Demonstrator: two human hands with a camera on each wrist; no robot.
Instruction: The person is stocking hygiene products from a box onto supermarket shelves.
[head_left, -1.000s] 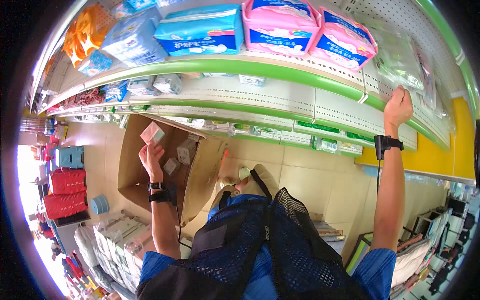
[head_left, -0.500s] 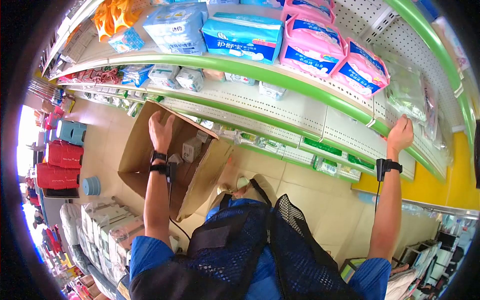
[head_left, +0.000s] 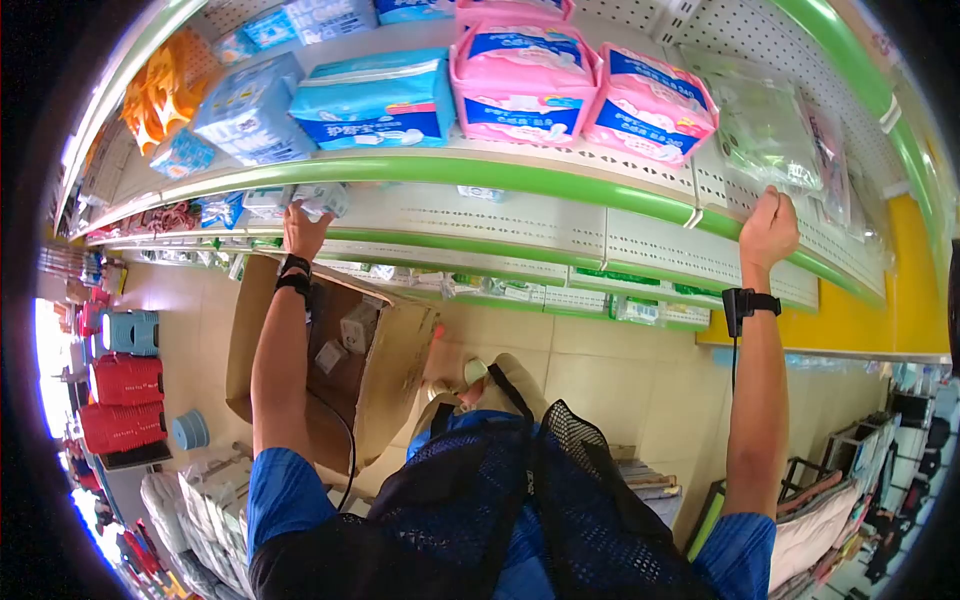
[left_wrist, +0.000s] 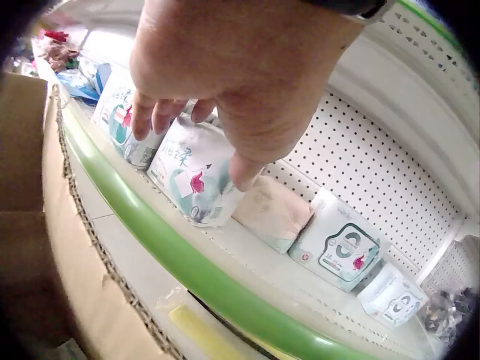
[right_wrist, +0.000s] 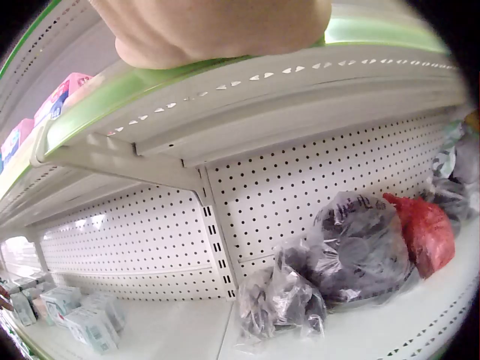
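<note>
By the lower shelf's front edge my left hand pinches a white pack; my right hand's hold I can't tell.

Through my left wrist feed I see the pack, boxy, white and pale teal with a pink motif, on the lower shelf, its printed front facing the green edge, pinched between the left hand's thumb and fingers. I also see a clear bag lying flat on the upper shelf, just beside the right hand; I can't tell if they touch.
</note>
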